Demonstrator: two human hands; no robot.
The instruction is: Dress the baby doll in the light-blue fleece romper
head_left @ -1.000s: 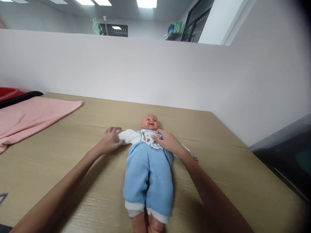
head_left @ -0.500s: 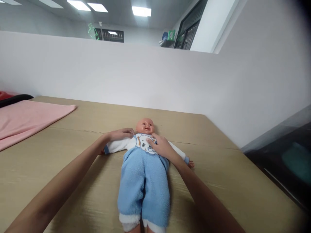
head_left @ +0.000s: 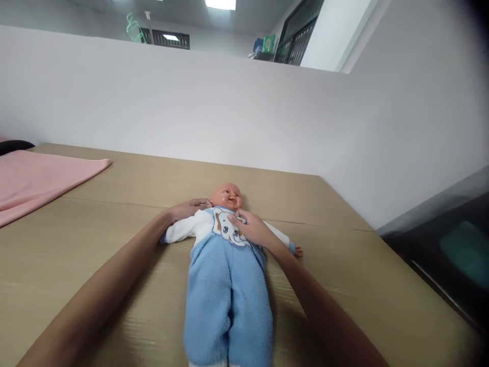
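A baby doll (head_left: 229, 295) lies on its back, its head towards the far wall and its lower legs cut off by the bottom edge of the view. It wears a fuzzy outfit with blue trousers, white sleeves and an animal face on the chest. At the shoulder beside the neck, on the left of the view, my left hand (head_left: 191, 207) is closed on the doll, its fingertips partly hidden. My right hand (head_left: 252, 228) grips the opposite shoulder, with the thumb across the chest print and the fingers by the collar.
A pink cloth (head_left: 42, 176) lies spread on the left of the tan tabletop (head_left: 114, 244). Beyond it is a black curved object (head_left: 15, 146). A white wall (head_left: 191, 112) borders the far side, and a dark object (head_left: 439, 244) stands past the right edge.
The view has tipped down slightly. My left hand has slid closer to the doll's neck, the doll's head has tilted to the right, and the sleeve under my left wrist has shifted.
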